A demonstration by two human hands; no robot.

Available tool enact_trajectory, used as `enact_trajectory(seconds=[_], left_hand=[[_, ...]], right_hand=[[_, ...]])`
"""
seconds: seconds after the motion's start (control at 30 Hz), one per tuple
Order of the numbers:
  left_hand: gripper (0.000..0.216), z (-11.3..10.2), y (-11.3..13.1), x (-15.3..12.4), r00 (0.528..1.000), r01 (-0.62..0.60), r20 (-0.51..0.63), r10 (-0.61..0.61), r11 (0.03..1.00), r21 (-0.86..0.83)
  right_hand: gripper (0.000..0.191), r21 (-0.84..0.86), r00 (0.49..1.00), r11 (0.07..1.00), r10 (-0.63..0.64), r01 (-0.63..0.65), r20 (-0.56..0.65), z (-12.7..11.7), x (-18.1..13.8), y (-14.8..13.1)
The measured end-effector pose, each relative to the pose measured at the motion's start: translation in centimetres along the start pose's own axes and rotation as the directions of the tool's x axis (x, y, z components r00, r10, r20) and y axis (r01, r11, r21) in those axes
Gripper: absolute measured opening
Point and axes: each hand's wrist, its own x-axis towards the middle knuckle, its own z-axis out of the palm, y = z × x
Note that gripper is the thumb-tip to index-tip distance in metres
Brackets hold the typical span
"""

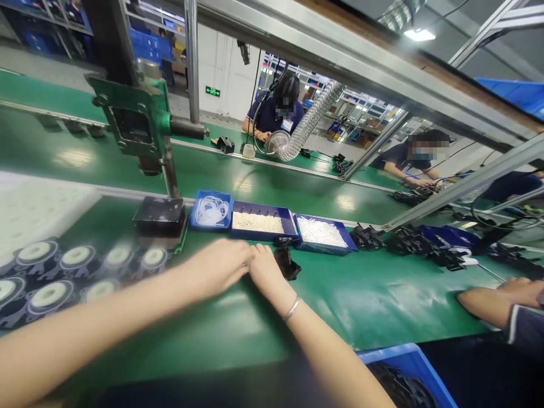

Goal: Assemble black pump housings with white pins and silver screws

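Observation:
My left hand [225, 262] and my right hand [267, 273] meet above the green bench, their fingertips together. The fingers of both are closed, and whatever is between them is hidden behind the hands. A silver bangle circles my right wrist. Right beside my right hand, a black plastic part [288, 264] lies on the bench. Just beyond the hands is a blue tray of small cream-coloured pieces [259, 222]. To its left stands a blue bin of white rings [211, 211], and to its right a tray of white slender pieces [323, 232].
Black housings with pale round centres [76, 258] stand in rows at left, near a green press [136, 119]. Black parts [408, 242] are heaped at right, where a co-worker's hands [505, 297] rest. A blue crate [419, 357] is at lower right.

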Motion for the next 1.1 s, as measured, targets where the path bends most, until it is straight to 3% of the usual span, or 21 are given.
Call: enact_trajectory(seconds=[0.1, 0.23, 0.3, 0.4, 0.57, 0.77, 0.87, 1.0, 1.07, 1.1], left_hand=[[0.025, -1.4, -3.9, 5.9, 0.984, 0.161, 0.03, -0.175, 0.95, 0.269], [0.015, 0.3, -7.8, 12.4, 0.956, 0.216, 0.112, -0.272, 0.907, 0.361], [0.011, 1.8, -8.9, 14.3, 0.935, 0.234, 0.163, -0.314, 0.894, 0.382], [0.023, 3.7, -10.2, 15.4, 0.902, 0.25, 0.236, -0.361, 0.883, 0.397], [0.024, 4.0, -10.8, 15.3, 0.876, 0.283, 0.269, -0.4, 0.879, 0.383], [0.023, 3.3, -10.2, 14.4, 0.893, 0.345, 0.198, -0.404, 0.898, 0.274], [0.017, 2.2, -9.5, 14.2, 0.919, 0.361, 0.101, -0.381, 0.917, 0.17], [0.017, -1.5, -6.3, 11.7, 0.946, 0.316, -0.065, -0.317, 0.948, -0.028], [0.024, -3.5, -3.3, 8.4, 0.947, 0.257, -0.134, -0.291, 0.94, -0.225], [0.024, -4.1, -1.6, 6.3, 0.939, 0.173, -0.183, -0.293, 0.858, -0.484]], right_hand=[[0.017, 0.003, 0.999, 0.999, 0.032, -0.032, 0.014, -0.2, 0.8, 0.4], [0.016, 0.027, 0.997, 0.998, 0.059, -0.06, 0.044, -0.6, 1.6, 1.0], [0.015, 0.049, 0.996, 0.996, 0.074, -0.077, 0.057, -0.7, 1.7, 1.1], [0.015, 0.104, 0.993, 0.989, 0.101, -0.108, 0.066, -1.0, 1.6, 1.4], [0.009, 0.292, 0.98, 0.936, 0.188, -0.198, 0.062, -2.0, 1.0, 2.2], [0.009, 0.591, 0.944, 0.752, 0.326, -0.292, 0.052, -3.0, 0.5, 2.9], [0.013, 0.746, 0.93, 0.604, 0.365, -0.281, 0.055, -3.0, 0.1, 3.2], [0.018, 0.883, 0.902, 0.388, 0.423, -0.265, 0.085, -2.9, -0.9, 3.0], [0.019, 0.951, 0.88, 0.21, 0.463, -0.226, 0.107, -2.9, -1.5, 2.3], [0.02, 0.978, 0.868, 0.092, 0.482, -0.189, 0.122, -2.9, -1.8, 1.8]])
